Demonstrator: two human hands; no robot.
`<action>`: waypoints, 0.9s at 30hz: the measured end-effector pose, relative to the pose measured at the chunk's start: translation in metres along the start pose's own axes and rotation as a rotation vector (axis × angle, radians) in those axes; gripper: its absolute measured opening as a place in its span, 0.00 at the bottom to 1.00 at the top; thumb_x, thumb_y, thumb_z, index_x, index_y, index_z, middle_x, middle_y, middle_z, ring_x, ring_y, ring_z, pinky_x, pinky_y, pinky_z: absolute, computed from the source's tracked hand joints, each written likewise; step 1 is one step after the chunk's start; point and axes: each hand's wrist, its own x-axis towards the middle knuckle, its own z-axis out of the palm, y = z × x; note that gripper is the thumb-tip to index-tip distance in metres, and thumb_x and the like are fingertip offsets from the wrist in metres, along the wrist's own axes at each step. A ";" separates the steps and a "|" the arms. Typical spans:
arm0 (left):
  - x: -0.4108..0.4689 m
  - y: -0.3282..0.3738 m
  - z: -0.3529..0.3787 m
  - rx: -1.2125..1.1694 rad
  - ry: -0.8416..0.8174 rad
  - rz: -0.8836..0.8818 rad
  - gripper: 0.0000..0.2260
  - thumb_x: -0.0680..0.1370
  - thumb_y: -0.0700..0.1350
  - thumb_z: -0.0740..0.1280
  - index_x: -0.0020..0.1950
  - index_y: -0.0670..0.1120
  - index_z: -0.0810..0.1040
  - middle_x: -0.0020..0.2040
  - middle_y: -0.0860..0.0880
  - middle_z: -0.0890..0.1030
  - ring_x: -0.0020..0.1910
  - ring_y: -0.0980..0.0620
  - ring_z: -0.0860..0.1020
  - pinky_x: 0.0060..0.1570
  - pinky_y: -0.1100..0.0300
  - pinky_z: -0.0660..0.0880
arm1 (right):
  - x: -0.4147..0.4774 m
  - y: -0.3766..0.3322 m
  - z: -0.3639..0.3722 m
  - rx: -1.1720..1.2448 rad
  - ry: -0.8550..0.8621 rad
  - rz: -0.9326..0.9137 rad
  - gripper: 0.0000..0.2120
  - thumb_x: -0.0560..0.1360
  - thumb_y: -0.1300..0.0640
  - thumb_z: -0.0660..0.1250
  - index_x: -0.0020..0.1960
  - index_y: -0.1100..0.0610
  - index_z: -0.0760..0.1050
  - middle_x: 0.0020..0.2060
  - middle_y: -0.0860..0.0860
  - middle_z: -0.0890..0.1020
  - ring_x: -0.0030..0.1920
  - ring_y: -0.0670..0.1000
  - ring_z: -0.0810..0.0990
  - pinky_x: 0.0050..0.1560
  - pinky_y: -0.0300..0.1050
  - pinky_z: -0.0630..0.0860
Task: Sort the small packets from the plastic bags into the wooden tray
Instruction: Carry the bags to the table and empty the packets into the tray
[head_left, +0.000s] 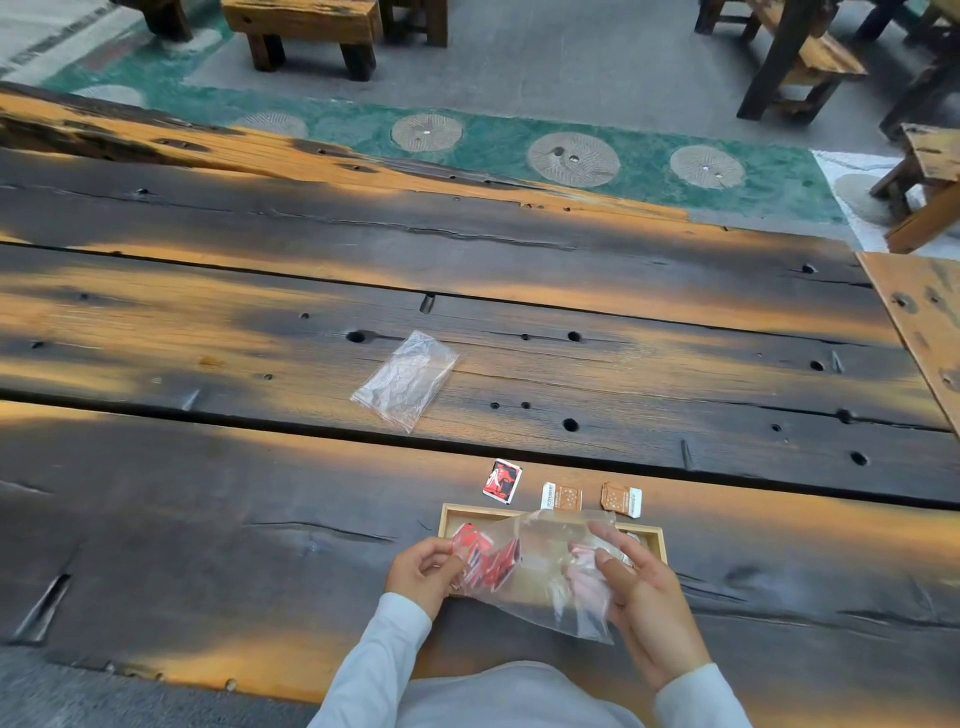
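I am at the emptying step: I hold a clear plastic bag (540, 564) over the wooden tray (470, 510), which sits on the near plank of the dark table (208, 519). My left hand (423, 569) pinches the bag's left end, where the red packets (485, 558) are bunched inside. My right hand (644, 597) grips the right end, thumb on the near face and fingers curled behind the film. The bag hides most of the tray, so I cannot tell what already lies in it. Next, I judge, I must find the bag's mouth, draw or tip the red packets out, and lay them in the tray by kind. The film looks limp and slippery, so nothing should be let slide past the rim. Counted: 2 plastic bags, the 1 in my hands and a flat, seemingly empty bag (405, 379) well apart on the far plank; 1 tray; 3 loose packets just beyond the tray's far edge: 1 loose red packet (503, 481) on the left, then 2 brown-and-white ones, the middle brown-and-white packet (561, 497) and the right brown-and-white packet (622, 499). The red ones inside the bag overlap too much to count.
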 end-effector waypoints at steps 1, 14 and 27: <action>0.000 0.001 0.001 -0.001 -0.001 0.002 0.03 0.74 0.38 0.72 0.47 0.40 0.82 0.44 0.38 0.84 0.42 0.46 0.81 0.40 0.60 0.78 | 0.001 0.000 0.000 -0.003 0.008 -0.008 0.14 0.82 0.66 0.63 0.61 0.54 0.81 0.54 0.60 0.88 0.51 0.60 0.88 0.53 0.54 0.85; -0.003 0.004 0.003 -0.014 0.000 0.003 0.04 0.74 0.36 0.72 0.48 0.38 0.82 0.42 0.41 0.83 0.39 0.48 0.81 0.33 0.66 0.78 | 0.008 0.003 -0.001 0.155 -0.035 -0.014 0.14 0.80 0.68 0.64 0.57 0.56 0.84 0.54 0.59 0.88 0.52 0.55 0.88 0.53 0.52 0.84; 0.001 0.003 -0.002 -0.111 0.022 -0.001 0.04 0.72 0.35 0.74 0.41 0.42 0.83 0.39 0.38 0.84 0.39 0.42 0.82 0.47 0.43 0.82 | 0.003 -0.001 0.002 0.163 -0.105 0.021 0.15 0.81 0.68 0.61 0.64 0.61 0.80 0.55 0.61 0.87 0.51 0.56 0.88 0.48 0.46 0.86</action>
